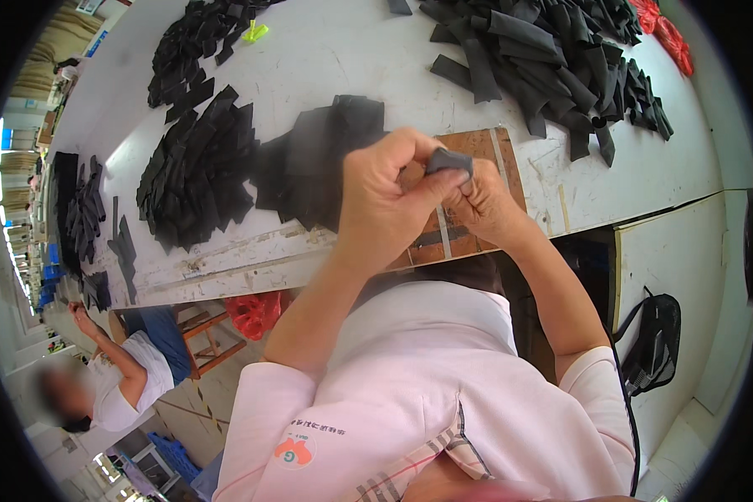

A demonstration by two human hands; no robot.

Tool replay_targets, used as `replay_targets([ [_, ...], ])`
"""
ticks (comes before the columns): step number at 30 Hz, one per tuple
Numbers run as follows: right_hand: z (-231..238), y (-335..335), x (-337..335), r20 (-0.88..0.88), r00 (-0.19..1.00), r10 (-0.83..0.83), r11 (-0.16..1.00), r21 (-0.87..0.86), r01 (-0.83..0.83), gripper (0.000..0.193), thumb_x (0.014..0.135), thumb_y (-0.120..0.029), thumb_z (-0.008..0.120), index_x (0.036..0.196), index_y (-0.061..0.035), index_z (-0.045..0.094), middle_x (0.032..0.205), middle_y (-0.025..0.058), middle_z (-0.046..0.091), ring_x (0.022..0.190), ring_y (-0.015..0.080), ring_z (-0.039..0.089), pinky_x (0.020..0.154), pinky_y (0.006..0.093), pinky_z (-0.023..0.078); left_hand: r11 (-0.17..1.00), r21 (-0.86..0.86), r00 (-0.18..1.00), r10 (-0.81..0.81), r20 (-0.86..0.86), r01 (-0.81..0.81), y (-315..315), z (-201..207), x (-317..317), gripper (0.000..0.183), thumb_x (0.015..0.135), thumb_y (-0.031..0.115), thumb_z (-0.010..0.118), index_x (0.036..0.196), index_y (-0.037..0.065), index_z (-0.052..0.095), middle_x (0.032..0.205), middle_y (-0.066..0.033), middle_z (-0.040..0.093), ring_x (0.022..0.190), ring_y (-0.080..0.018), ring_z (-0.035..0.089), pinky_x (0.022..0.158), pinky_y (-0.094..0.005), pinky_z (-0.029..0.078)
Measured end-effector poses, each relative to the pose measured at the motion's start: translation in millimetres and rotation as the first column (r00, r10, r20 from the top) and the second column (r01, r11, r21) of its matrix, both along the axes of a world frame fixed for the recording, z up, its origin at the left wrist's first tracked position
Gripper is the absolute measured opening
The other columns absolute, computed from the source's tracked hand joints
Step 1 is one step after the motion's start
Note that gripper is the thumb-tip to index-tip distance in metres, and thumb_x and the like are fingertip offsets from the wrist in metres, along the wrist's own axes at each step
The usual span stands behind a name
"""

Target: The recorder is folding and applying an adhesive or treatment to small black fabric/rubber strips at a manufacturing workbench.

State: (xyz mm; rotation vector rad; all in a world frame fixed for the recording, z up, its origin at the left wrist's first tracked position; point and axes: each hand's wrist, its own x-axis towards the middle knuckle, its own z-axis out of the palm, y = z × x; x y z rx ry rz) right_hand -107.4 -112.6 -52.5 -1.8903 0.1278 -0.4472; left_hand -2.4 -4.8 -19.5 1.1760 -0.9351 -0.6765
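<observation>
Above the front edge of the table, my left hand [382,201] and my right hand [489,207] meet around a small dark grey fabric piece [449,161]. The left thumb and fingers pinch it from one side; the right fingers are curled against its lower part, partly hidden. The piece looks folded or bent between them. Beneath the hands lies a brown wooden board [510,167] with pale strips across it. Just left of my left hand, a stack of flat black fabric pieces [318,159] rests on the table.
The white table [376,50] carries more black piles: a fanned heap [197,171] at left and a large heap [544,67] at far right. Red plastic bags [671,43] lie beyond it. A black bag [657,343] hangs at right. Another person [134,376] sits at lower left.
</observation>
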Motion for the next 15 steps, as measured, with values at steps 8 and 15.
replay_targets([
  [8, 4, -6, 1, 0.013, 0.999, -0.034, 0.956, -0.292, 0.037, 0.026, 0.079, -0.030, 0.055, 0.077, -0.0034, 0.055, 0.065, 0.0117, 0.054, 0.063, 0.0304, 0.052, 0.055, 0.0376, 0.040, 0.985, -0.132, 0.988, 0.126, 0.086, -0.114, 1, 7, -12, 0.013, 0.077, 0.001, 0.059, 0.089, -0.001, 0.057, 0.083, -0.0065, 0.059, 0.072, -0.0096, 0.055, 0.064, -0.0206, 0.043],
  [15, 48, -10, 3, -0.093, 0.994, -0.057, 0.821, -0.571, -0.006, 0.033, 0.075, -0.032, 0.059, 0.067, -0.0022, 0.050, 0.061, 0.0114, 0.052, 0.060, 0.0308, 0.051, 0.052, 0.0391, 0.039, 0.899, -0.345, 0.907, 0.115, -0.405, -0.268, 11, 10, -3, 0.009, 0.085, 0.007, 0.050, 0.086, 0.001, 0.056, 0.088, -0.0127, 0.058, 0.076, -0.0147, 0.054, 0.065, -0.0238, 0.045],
])
